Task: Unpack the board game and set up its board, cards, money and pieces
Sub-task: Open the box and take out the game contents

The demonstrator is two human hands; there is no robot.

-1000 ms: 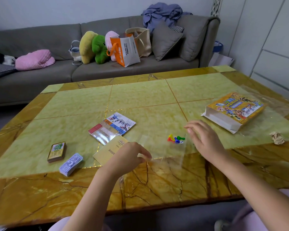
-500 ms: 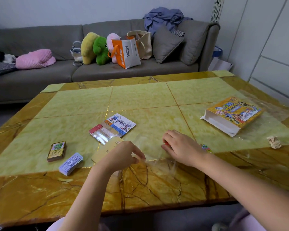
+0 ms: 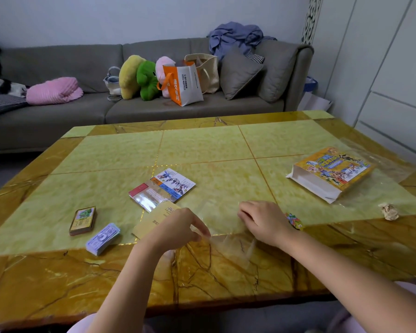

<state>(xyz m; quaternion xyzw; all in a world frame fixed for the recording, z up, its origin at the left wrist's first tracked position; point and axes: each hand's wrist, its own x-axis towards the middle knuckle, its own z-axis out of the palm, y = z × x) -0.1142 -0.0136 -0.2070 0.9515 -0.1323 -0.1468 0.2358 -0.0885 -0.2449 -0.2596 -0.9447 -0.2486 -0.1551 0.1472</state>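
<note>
Right now both hands work at the near edge of the desk [image 3: 202,150], at about 6 o'clock on its top. The left hand [image 3: 178,227] has its fingers [image 3: 199,228] curled, with the tips pinching the near-left edge of a clear plastic bag [image 3: 231,246]. The bag lies crumpled between the two hands, partly on the green panel and partly on the brown border. The right hand [image 3: 265,224] sits palm down on the bag's far-right side. Its fingers [image 3: 244,212] are bent down onto the film, but I cannot tell whether they grip anything under them. A small colourful piece [image 3: 294,221] shows just beside the right wrist, at 3 o'clock from it.

A yellow booklet [image 3: 159,218] lies flat, partly under the left hand. At 11 o'clock from that hand rests a wrapped pack of printed sheets [image 3: 162,188]. Further out at 9 o'clock lie a stack of paper money [image 3: 103,239] and, beyond it, a deck of cards [image 3: 83,221]; the two are near each other but apart. The game box [image 3: 332,171] lies at 2 o'clock on the desk with its open end facing left, and a crumpled paper ball [image 3: 389,211] rests near it at 3 o'clock. A grey sofa [image 3: 58,111] stands behind the desk at 12 o'clock.
</note>
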